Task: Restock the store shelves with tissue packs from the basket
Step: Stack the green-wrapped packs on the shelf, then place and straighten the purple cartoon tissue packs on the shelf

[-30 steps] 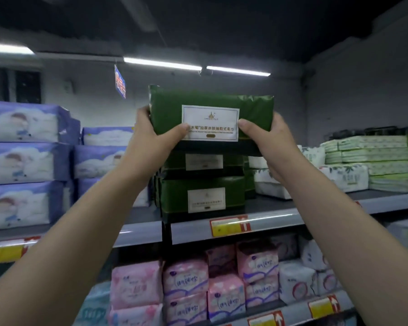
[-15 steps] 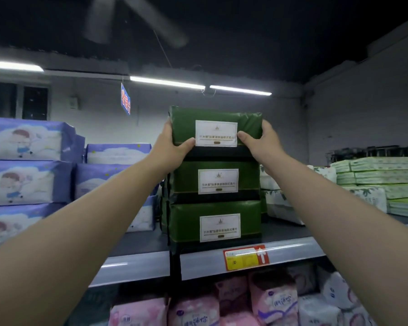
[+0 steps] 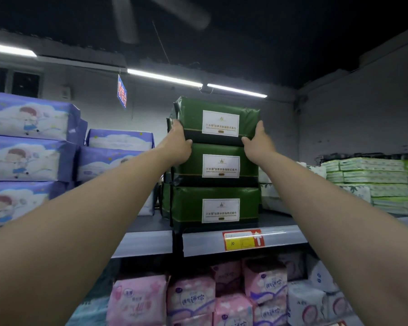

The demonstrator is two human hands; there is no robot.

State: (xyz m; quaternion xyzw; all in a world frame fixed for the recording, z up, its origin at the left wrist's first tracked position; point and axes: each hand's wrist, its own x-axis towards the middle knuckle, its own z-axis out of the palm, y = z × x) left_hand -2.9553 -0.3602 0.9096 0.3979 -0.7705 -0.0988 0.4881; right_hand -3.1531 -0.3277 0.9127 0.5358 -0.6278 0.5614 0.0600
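You have one view: your head camera looks forward and slightly upward, close to the shelf [image 3: 146,243], ceiling [image 3: 292,31] overhead.

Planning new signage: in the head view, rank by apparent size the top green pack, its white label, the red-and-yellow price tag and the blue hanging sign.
1. top green pack
2. white label and price tag: about alike, not ranked
3. blue hanging sign; it hangs farther back, so true size unsure
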